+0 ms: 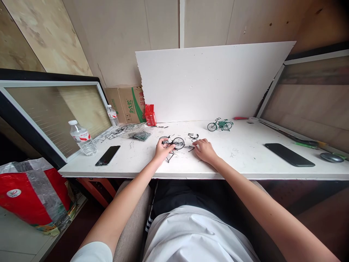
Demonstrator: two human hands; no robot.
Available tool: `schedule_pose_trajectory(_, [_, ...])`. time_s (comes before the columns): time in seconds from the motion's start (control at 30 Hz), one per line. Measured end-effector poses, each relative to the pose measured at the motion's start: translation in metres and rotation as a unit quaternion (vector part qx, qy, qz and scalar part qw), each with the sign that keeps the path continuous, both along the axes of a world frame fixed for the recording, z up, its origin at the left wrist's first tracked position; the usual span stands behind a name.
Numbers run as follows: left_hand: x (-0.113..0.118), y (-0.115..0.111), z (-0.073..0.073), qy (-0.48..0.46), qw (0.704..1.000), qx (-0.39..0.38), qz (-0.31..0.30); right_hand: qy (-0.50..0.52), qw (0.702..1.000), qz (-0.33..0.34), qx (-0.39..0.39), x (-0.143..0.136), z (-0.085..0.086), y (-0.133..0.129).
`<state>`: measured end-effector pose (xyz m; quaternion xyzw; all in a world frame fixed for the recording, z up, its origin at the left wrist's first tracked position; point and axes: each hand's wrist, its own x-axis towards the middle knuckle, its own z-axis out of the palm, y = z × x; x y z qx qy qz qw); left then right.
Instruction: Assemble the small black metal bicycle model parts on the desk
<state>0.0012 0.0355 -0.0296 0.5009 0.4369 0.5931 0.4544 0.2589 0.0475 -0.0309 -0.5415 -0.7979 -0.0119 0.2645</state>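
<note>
A small black model bicycle is being put together on the white table (245, 153).

The half-built black wire-frame model bicycle (174, 143) is gripped at its front wheel by the left hand (163, 150); loose black parts (193, 137) are touched by the right hand (204, 150), fingers curled, grasp uncertain. A finished green model bicycle (220, 124) stands beyond; assembly appears partway, pieces remaining.

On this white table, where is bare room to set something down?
Bare: between the right hand and the black phone, and the front edge between the smaller phone and the left hand. Crowded: around the black model bicycle and parts bags.
</note>
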Motion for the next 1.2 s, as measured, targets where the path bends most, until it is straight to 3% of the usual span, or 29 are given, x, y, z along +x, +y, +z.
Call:
schedule_pose_trajectory(0.27, [-0.001,0.001,-0.001,0.005,1.0,-0.002,-0.003,0.046,0.998,0.028,-0.028,0.009,-0.005,0.006])
schedule_pose_trajectory(0.77, [-0.001,0.004,-0.007,0.006,1.0,0.012,-0.015,0.021,0.999,-0.038,-0.024,0.015,-0.007,0.013])
schedule_pose_trajectory(1.07, [0.001,0.002,-0.004,-0.001,1.0,0.009,-0.015,-0.018,0.999,-0.04,-0.018,0.003,0.012,-0.008])
schedule_pose_trajectory(1.2, [0.001,0.003,-0.004,0.0,1.0,0.011,-0.014,-0.022,0.999,-0.041,-0.019,0.002,0.012,-0.008])
